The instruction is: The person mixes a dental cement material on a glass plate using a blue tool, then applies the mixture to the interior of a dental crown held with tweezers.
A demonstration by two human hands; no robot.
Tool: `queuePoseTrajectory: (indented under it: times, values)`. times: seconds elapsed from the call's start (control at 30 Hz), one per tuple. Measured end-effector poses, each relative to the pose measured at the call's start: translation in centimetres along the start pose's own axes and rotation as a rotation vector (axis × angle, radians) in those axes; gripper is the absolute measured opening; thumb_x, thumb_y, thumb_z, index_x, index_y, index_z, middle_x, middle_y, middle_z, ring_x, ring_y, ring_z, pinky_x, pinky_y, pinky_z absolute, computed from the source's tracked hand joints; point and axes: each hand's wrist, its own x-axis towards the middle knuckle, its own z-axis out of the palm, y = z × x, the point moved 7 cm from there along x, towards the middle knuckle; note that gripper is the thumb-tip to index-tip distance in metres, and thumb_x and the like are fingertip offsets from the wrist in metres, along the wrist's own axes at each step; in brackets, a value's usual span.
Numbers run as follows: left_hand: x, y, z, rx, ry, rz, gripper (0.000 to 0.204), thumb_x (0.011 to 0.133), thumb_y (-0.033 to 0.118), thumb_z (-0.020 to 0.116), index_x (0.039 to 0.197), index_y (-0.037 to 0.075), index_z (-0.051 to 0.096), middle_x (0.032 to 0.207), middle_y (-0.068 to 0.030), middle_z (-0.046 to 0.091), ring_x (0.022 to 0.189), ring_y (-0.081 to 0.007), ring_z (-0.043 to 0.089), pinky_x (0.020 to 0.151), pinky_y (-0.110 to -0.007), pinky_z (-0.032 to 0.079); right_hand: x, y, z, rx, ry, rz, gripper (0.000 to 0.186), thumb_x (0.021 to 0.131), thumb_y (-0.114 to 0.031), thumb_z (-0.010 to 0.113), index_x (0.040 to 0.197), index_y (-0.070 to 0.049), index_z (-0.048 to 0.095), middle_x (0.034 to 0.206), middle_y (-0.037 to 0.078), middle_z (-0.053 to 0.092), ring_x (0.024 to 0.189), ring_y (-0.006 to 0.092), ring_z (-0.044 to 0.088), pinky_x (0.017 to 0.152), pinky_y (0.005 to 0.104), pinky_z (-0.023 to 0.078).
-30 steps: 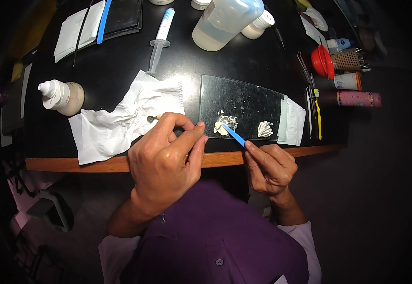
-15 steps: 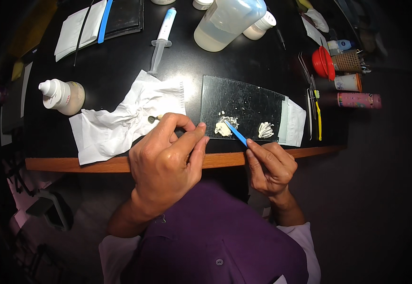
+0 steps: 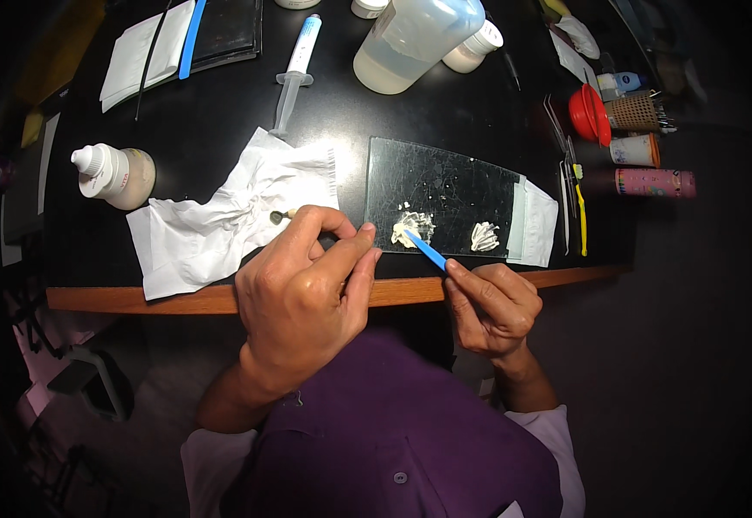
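Observation:
My right hand (image 3: pixel 498 302) pinches a slim blue spatula (image 3: pixel 428 250). Its tip sits in a pile of cream-white paste (image 3: pixel 403 233) on a scratched glass slab (image 3: pixel 445 186). A second, smaller dab of paste (image 3: pixel 485 237) lies further right on the slab. My left hand (image 3: pixel 307 281) is closed, thumb and fingertips together beside the slab's left edge; what they hold, if anything, is hidden. Close to its knuckles, over a crumpled white tissue (image 3: pixel 190 237), shows a small dark round piece (image 3: pixel 276 217) with a cream-coloured end.
To the left stands a white-capped dropper bottle (image 3: pixel 117 177). Further back are a syringe (image 3: pixel 298 69), a large translucent bottle (image 3: pixel 410 47) and a jar (image 3: pixel 475 47). Tweezers, slim tools and a yellow brush (image 3: pixel 580 207) lie right of the slab, near a red bowl (image 3: pixel 590 115). The wooden table edge (image 3: pixel 151 301) runs in front.
The spatula's tip has shifted slightly left and down through the paste, spreading the pile a little. My left hand has stayed in place.

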Motion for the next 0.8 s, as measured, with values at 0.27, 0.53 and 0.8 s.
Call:
queuePoseTrajectory:
  times: [0.27,0.53,0.8]
  values:
    - [-0.1,-0.12,0.07,-0.015,0.0,0.001,0.026,0.076,0.002,0.091,0.101,0.004,0.086,0.092,-0.0019,0.068,0.055,-0.0102,0.047,0.052,-0.029,0.04,-0.39,-0.16,-0.13,0.005,0.049,-0.015,0.033,0.078,0.006,0.087,0.111,0.002,0.084,0.071,0.006,0.066,0.054,0.0136,0.06,0.048,0.0284,0.042]
    - [-0.12,-0.13,0.08,-0.018,0.0,0.001,0.026,0.076,0.002,0.091,0.101,0.004,0.086,0.092,-0.0022,0.068,0.054,-0.0102,0.047,0.052,-0.029,0.039,-0.3,0.0,-0.36,0.006,0.046,0.043,0.032,0.078,0.008,0.086,0.109,0.003,0.084,0.071,0.007,0.066,0.055,0.0139,0.061,0.048,0.0275,0.043]
    - [0.02,0.03,-0.04,0.005,-0.002,0.003,0.017,0.081,0.007,0.089,0.097,0.006,0.083,0.089,-0.0004,0.065,0.055,-0.0145,0.055,0.052,-0.032,0.045,-0.3,0.04,-0.19,-0.007,0.026,0.032,0.032,0.078,0.006,0.086,0.11,0.003,0.084,0.072,0.007,0.067,0.055,0.0141,0.061,0.048,0.028,0.043]
